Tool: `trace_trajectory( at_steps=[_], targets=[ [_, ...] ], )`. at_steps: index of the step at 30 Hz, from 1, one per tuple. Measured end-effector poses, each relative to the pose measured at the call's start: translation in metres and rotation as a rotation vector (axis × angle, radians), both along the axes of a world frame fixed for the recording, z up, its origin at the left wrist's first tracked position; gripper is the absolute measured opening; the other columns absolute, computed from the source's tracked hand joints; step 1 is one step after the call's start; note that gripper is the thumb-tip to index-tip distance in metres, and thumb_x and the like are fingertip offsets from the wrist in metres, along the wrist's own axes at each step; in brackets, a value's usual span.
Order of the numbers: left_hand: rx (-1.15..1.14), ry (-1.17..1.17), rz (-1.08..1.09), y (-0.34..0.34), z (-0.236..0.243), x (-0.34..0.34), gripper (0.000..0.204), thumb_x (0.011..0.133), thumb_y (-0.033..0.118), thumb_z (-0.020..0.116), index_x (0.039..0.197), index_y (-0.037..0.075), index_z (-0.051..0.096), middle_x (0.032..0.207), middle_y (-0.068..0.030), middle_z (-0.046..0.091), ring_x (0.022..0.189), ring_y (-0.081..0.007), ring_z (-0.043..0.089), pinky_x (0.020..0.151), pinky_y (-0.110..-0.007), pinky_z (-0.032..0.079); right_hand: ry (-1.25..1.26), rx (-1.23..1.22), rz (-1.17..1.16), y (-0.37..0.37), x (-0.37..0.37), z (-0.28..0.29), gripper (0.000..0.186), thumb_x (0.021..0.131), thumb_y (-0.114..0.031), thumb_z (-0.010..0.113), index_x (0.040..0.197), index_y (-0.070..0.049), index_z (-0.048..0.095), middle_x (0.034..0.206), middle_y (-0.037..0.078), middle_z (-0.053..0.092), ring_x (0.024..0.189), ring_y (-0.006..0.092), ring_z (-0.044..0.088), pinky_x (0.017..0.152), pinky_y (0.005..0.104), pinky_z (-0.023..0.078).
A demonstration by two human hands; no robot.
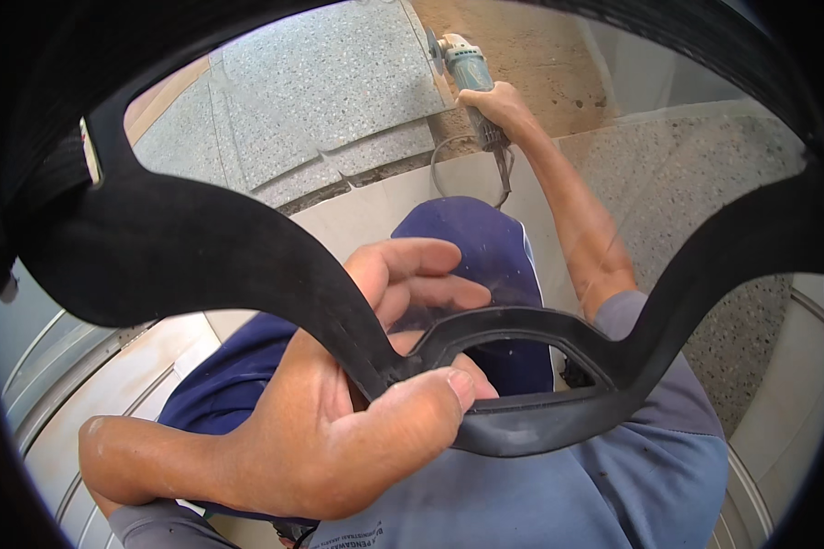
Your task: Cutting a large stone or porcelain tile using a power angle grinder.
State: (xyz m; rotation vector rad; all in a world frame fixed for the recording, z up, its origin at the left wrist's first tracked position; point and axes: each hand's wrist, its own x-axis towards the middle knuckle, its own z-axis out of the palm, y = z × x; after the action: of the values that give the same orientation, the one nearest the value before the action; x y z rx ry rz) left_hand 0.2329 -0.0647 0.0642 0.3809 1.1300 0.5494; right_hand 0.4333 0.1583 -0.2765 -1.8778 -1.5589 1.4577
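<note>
My left hand [357, 430] is closed around the lower edge of a black-framed clear visor or mask [540, 425] close before the camera, thumb in front and other fingers curled loosely behind it. My right hand [499, 108] grips a teal angle grinder [470, 71] at arm's length, upper middle of the view. The grinder's disc [436, 50] lies by the edge of a speckled grey slab [320, 82], and its dark cord [433, 169] loops down beneath my hand. The visor's frame hides part of my left hand and both sides of the surroundings.
A brown, gritty surface [558, 46] adjoins the slab. A pale strip [366, 210] runs across below the slab's broken dark edge. My knee in navy trousers [453, 220] is in the middle. Speckled grey surface [705, 156] continues on the right; whitish grooved panels [105, 375] lie at left.
</note>
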Motion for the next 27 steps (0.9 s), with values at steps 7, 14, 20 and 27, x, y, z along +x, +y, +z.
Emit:
trace_trajectory(
  at_steps=[7,14,20,27],
  targets=[
    [0.034,0.053,0.029,-0.027,0.011,-0.009,0.091,0.077,0.022,0.069,0.149,-0.009,0.025,0.137,-0.0321,0.047,0.099,-0.0296,0.07,0.092,-0.04,0.059,-0.005,0.006,0.011,-0.002,0.002,0.016,0.043,0.069,-0.037,0.08,0.083,0.003,0.072,0.075,0.011,0.067,0.065,0.0183,0.064,0.056,0.0341,0.047],
    [0.062,0.14,0.074,-0.057,0.009,-0.016,0.094,0.074,0.026,0.07,0.148,-0.01,0.025,0.134,-0.0317,0.047,0.099,-0.0307,0.07,0.091,-0.039,0.06,-0.102,0.029,0.054,-0.007,0.0,0.006,0.045,0.066,-0.041,0.081,0.085,0.0,0.073,0.078,0.012,0.069,0.066,0.02,0.067,0.056,0.0363,0.049],
    [0.057,0.129,0.064,-0.071,0.006,-0.012,0.092,0.075,0.024,0.069,0.149,-0.009,0.024,0.134,-0.032,0.048,0.102,-0.0309,0.07,0.095,-0.04,0.058,-0.152,0.052,0.054,-0.007,-0.004,0.006,0.052,0.065,-0.043,0.08,0.09,0.002,0.074,0.08,0.013,0.07,0.064,0.0213,0.067,0.055,0.0364,0.05],
    [0.063,0.066,0.064,-0.073,-0.006,-0.008,0.089,0.078,0.02,0.068,0.149,-0.009,0.023,0.135,-0.0325,0.048,0.103,-0.0311,0.07,0.095,-0.041,0.059,0.053,0.088,0.046,-0.021,0.002,-0.004,0.049,0.068,-0.04,0.078,0.09,0.004,0.073,0.078,0.013,0.068,0.06,0.0206,0.065,0.051,0.0362,0.048]
  ],
)
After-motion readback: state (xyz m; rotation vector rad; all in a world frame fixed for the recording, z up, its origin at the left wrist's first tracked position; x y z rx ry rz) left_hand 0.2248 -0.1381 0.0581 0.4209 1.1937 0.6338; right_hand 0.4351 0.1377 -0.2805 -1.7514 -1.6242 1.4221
